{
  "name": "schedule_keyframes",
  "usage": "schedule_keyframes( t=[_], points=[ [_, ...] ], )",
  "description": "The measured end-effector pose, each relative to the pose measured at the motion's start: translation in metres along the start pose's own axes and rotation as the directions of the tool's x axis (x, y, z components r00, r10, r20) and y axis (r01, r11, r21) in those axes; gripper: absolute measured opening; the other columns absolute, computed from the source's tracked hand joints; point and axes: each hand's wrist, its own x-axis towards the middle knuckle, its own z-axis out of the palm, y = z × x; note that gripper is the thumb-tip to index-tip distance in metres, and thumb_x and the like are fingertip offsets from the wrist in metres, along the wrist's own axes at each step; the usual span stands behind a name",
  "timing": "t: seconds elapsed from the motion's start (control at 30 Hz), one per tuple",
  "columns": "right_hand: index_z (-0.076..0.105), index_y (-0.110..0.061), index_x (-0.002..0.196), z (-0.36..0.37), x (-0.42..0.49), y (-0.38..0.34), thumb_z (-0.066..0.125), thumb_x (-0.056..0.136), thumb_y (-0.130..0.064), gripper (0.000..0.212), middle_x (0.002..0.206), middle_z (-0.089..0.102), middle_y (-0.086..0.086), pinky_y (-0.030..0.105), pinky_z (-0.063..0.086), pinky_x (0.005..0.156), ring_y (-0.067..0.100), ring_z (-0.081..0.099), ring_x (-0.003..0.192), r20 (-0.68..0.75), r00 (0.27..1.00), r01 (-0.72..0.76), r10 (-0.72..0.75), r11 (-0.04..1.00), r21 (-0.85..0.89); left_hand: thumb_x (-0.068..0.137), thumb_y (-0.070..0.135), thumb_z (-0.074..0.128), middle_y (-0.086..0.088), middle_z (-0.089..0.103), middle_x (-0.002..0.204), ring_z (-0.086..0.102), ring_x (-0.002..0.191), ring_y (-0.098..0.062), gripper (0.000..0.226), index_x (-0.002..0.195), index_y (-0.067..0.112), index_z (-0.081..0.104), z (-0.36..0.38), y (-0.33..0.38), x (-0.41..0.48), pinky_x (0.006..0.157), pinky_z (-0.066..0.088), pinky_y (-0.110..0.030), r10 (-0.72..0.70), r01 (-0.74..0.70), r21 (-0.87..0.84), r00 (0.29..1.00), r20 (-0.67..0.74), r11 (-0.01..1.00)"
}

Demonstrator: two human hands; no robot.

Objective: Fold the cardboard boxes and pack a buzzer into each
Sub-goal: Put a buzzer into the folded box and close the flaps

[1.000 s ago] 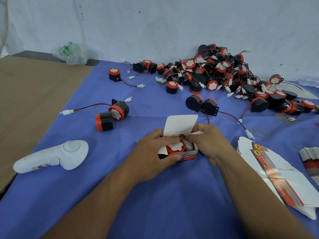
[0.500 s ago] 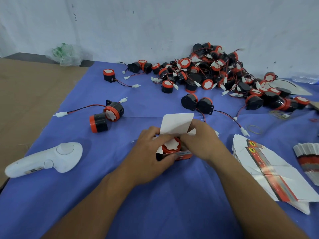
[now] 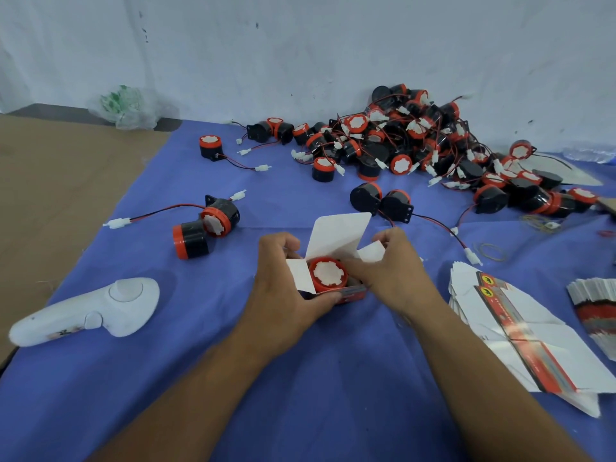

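The buzzer (image 3: 328,274) is sitting in the open cardboard box (image 3: 346,292), orange rim and white toothed face pointing up, right in front of you on the blue cloth (image 3: 300,378). Your left hand (image 3: 283,291) is curled round the box's near-left side with the thumb along the front edge. Your right hand (image 3: 396,275) grips the box at its right flap, one finger poking in beside the buzzer. Can't tell where the wire and plug ended up, so that's my worry. If they're bunched near the top, the tall lid flap (image 3: 340,235) won't tuck and the thin card will probably crease or pop open. Squeeze too hard and those soft walls could bow too. The box is white inside with a glossy red print outside, and the buzzer is a stubby black plastic drum. Further out there's the tangled heap of buzzers (image 3: 416,145) by the wall, flat boxes (image 3: 506,315) fanned out to your right, and a smooth white controller (image 3: 90,311) to your left.
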Motion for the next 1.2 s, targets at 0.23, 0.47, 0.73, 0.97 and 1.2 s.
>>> schedule_keyframes(
  t=[0.23, 0.47, 0.73, 0.97, 1.2],
  points=[
    [0.062, -0.031, 0.087, 0.018, -0.006, 0.002, 0.073, 0.085, -0.021, 0.015, 0.074, 0.068, -0.013, 0.012, 0.046, 0.057, 0.003, 0.063, 0.067, -0.099, 0.965, 0.246, -0.242, 0.968, 0.038, 0.069, 0.019, 0.087, 0.013, 0.053, 0.118, 0.052, 0.105, 0.004, 0.069, 0.118, 0.025, 0.039, -0.005, -0.006, 0.01, 0.081, 0.041, -0.007, -0.056, 0.049, -0.039, 0.979, -0.196, 0.998],
    [0.074, -0.01, 0.099, 0.023, -0.006, 0.012, 0.071, 0.092, -0.019, 0.013, 0.118, 0.06, -0.003, 0.009, 0.046, 0.078, 0.006, 0.06, 0.1, 0.043, 0.871, 0.492, -0.49, 0.866, -0.093, 0.089, 0.02, 0.072, 0.021, 0.041, 0.147, 0.038, 0.129, 0.012, 0.074, 0.149, 0.022, 0.03, -0.012, -0.01, 0.014, 0.099, 0.035, -0.005, -0.037, 0.04, 0.021, 0.991, -0.129, 0.999],
    [0.062, -0.023, 0.096, 0.026, -0.001, 0.014, 0.066, 0.095, -0.017, 0.008, 0.124, 0.06, -0.015, 0.019, 0.049, 0.084, 0.01, 0.064, 0.108, 0.101, 0.936, 0.313, -0.338, 0.928, 0.202, 0.102, 0.012, 0.044, 0.024, 0.035, 0.147, 0.041, 0.127, 0.005, 0.07, 0.155, 0.025, 0.001, -0.004, -0.016, 0.01, 0.104, 0.031, -0.008, 0.06, -0.078, 0.087, 0.979, 0.193, 0.993],
    [0.071, -0.019, 0.085, 0.022, 0.002, 0.014, 0.065, 0.096, -0.012, 0.013, 0.126, 0.056, -0.012, 0.025, 0.05, 0.094, 0.011, 0.062, 0.111, 0.15, 0.932, 0.285, -0.329, 0.924, 0.254, 0.089, 0.01, 0.069, 0.029, 0.047, 0.132, 0.044, 0.116, 0.024, 0.036, 0.125, 0.008, 0.066, -0.008, -0.019, 0.015, 0.096, 0.034, 0.0, 0.147, -0.148, 0.075, 0.989, 0.023, 0.986],
    [0.06, -0.021, 0.098, 0.019, -0.002, 0.013, 0.066, 0.093, -0.038, 0.018, 0.106, 0.066, -0.007, 0.028, 0.054, 0.078, 0.012, 0.065, 0.093, 0.115, 0.956, 0.228, -0.27, 0.93, 0.289, 0.091, 0.01, 0.066, 0.012, 0.064, 0.117, 0.058, 0.101, 0.005, 0.016, 0.102, 0.016, 0.076, -0.009, -0.013, 0.017, 0.085, 0.042, -0.006, 0.06, -0.06, 0.079, 0.998, 0.008, 0.995]
  ],
)
